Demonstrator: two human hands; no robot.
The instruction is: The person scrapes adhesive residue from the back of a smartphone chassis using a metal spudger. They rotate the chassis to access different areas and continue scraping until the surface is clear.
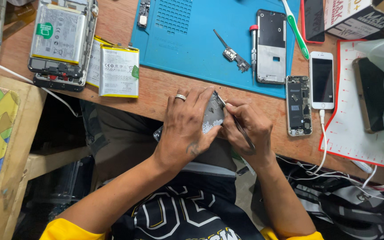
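Right hand (247, 129) pinched tight round a thin metal tool (235, 121), its tip down on the grey phone part (212, 116) at the near edge of the wooden bench (165, 91). Left hand (184, 126), ring on one finger, is wrapped over that part, fingers closed on it, pinning it steady. Good form here, I'd say: keep the tool shallow, press lightly, let the left hand take the strain so the tip can't skid. Beyond the hands, a blue work mat (192, 44) carries a phone frame (271, 46); a bare circuit board (298, 105) and white smartphone (322, 80) lie right.
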